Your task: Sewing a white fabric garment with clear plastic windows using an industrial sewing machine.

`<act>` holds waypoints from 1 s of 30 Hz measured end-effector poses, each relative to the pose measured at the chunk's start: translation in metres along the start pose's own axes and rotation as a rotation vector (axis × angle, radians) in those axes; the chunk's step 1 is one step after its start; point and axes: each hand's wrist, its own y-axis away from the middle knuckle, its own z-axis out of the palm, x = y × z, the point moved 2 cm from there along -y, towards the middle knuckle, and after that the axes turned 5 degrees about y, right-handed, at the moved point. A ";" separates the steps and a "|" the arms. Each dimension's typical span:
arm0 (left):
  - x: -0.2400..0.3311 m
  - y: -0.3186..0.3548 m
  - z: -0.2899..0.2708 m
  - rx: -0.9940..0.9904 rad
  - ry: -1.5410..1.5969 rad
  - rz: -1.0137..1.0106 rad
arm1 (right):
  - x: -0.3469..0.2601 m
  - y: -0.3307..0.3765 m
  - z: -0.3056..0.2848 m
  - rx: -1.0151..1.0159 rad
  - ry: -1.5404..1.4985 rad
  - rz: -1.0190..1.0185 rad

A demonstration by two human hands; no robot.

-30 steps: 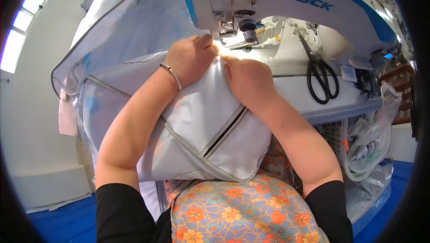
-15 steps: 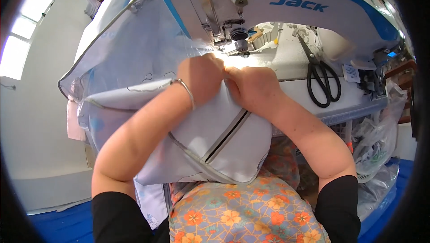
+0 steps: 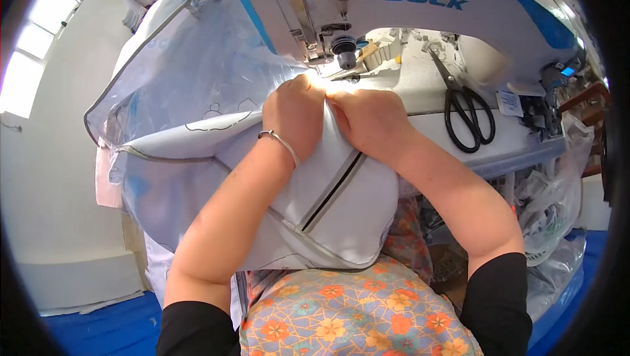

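Note:
A pale grey-white fabric piece with a dark zipper and piped edges lies across my lap and the sewing table. My left hand, with a thin metal bangle at the wrist, grips the fabric just before the needle of the white-and-blue sewing machine. My right hand sits right beside it, knuckles touching, pinching the same fabric edge. Both hands are directly in front of the presser foot. The fingertips are hidden under the folded cloth.
Black scissors lie on the white machine table to the right of my hands. A translucent plastic-like sheet with piping bulges up at the left. Clear plastic bags hang at the right. Blue floor shows below.
Both hands have stayed together on the fabric and pushed it closer to the needle. The zipper section slid upward with them; my head has leaned nearer the machine.

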 end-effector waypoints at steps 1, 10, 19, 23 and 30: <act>0.000 -0.001 -0.003 0.032 0.006 0.040 | 0.001 0.001 -0.001 0.000 -0.003 -0.019; -0.003 -0.008 -0.011 -0.009 0.205 0.023 | -0.012 -0.001 0.007 -0.083 -0.023 -0.005; -0.017 0.077 -0.086 0.187 0.183 0.156 | -0.009 -0.005 0.008 -0.066 0.050 0.017; -0.093 0.167 -0.093 0.003 0.102 -0.499 | -0.009 -0.005 0.008 -0.042 0.048 0.041; -0.167 0.136 -0.060 -0.028 0.009 -0.447 | -0.011 0.008 -0.015 -0.167 -0.653 0.564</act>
